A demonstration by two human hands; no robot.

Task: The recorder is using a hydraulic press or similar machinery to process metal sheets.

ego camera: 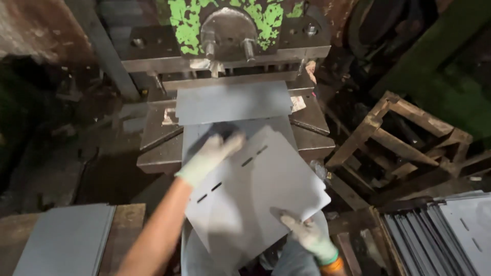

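The press (230, 36), with its flaking green paint and steel head, fills the frame at twelve o'clock, a grey sheet (232, 101) lying flat on its bed just under the tooling. Next in size, at four o'clock, a stack of slotted panels (440, 235) leans on edge, and behind it at three o'clock stands a rough wooden frame (404, 133). At eight o'clock a pile of plain sheets (64, 240) rests on a wooden bench (128, 217).

In the centre, tilted and held clear of the bed, is the slotted panel (255, 189), a pale metal sheet with a row of short slots running diagonally across it. The left hand (209, 156), gloved, lies on the panel's upper surface toward eleven o'clock, fingers stretched forward and close together rather than curled round an edge (the motion blur makes the exact contact hard to read). The right hand (307, 232), also gloved, is at the panel's five o'clock corner, thumb on top and fingers seemingly beneath, pinching the edge.

The risk, as I judge it, lies in that grip: one flat palm and one corner pinch leave the sheet free to swing or slip, and a sharp edge could slide through the glove. A loose panel could also knock the sheet on the bed out of place, or carry the left fingers toward the tooling.
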